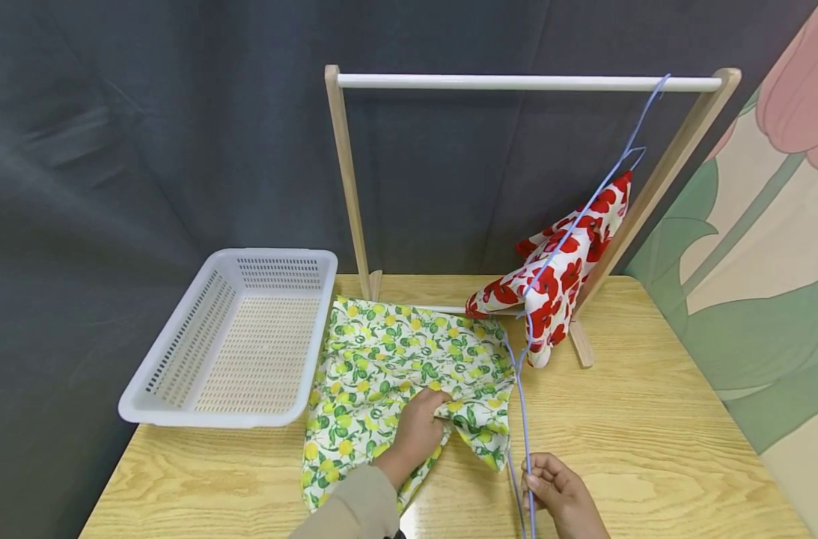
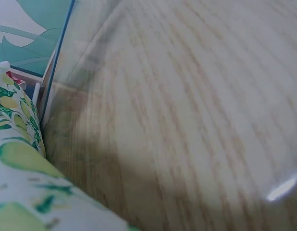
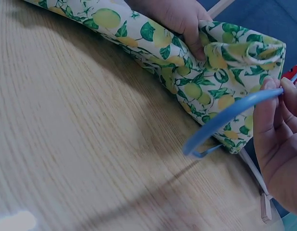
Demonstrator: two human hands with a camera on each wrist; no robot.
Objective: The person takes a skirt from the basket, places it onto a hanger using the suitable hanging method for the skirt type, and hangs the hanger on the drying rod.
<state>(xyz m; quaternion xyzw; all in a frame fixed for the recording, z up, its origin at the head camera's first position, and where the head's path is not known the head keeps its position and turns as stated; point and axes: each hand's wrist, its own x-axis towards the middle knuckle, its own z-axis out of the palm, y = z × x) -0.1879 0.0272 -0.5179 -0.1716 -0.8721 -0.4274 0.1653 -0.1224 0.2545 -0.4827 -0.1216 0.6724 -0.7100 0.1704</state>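
A white garment with a lemon print (image 1: 382,367) lies spread on the table in the head view, its right part lifted and bunched. My left hand (image 1: 418,430) grips that bunched part from above, the fingertips hidden in the folds. Along the garment's right edge runs a thin blue clothes hanger (image 1: 525,419), seen nearly edge-on. My right hand (image 1: 560,494) pinches the hanger between thumb and fingers near the table's front. In the right wrist view the hanger's blue bar (image 3: 230,113) curves out of the pinch in front of the garment (image 3: 206,91). How far the hanger reaches inside the cloth is hidden.
A clothes rack with a white rail (image 1: 516,82) and wooden posts stands at the back. From its right end hangs a red-flowered garment (image 1: 563,277) on another blue hanger (image 1: 611,176). A white plastic basket (image 1: 129,404) sits at the left on the wooden table (image 1: 678,419).
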